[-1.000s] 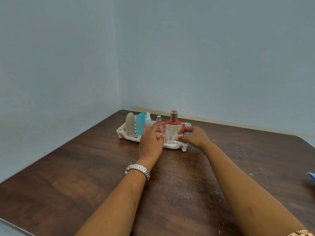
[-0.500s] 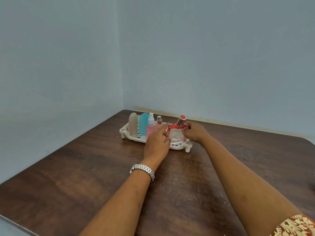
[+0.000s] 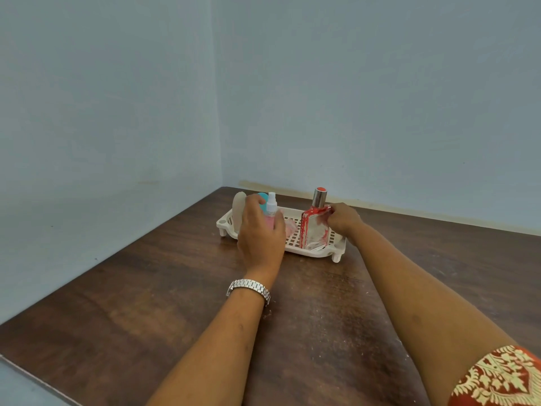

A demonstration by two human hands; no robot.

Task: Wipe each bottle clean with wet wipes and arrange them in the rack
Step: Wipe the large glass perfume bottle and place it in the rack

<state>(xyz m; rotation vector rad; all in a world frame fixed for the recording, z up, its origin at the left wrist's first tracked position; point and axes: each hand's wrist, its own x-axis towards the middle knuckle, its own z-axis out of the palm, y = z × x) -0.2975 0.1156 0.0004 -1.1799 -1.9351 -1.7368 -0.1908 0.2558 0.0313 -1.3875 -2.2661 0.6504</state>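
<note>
A white slotted rack stands on the brown table near the wall corner. At its right end a square glass bottle with red edges and a silver cap is upright, with my right hand gripping its upper right shoulder. My left hand closes around a small pink spray bottle with a clear cap in the rack's left half. Behind that hand a beige bottle and a teal bottle stand partly hidden. No wet wipe is in view.
The brown wooden table meets pale blue walls at the left and the back. A metal watch is on my left wrist. A red patterned sleeve shows at the lower right.
The red-edged bottle has gone from tilted to upright at the rack's right end. My left hand has moved left off it and onto the pink spray bottle.
</note>
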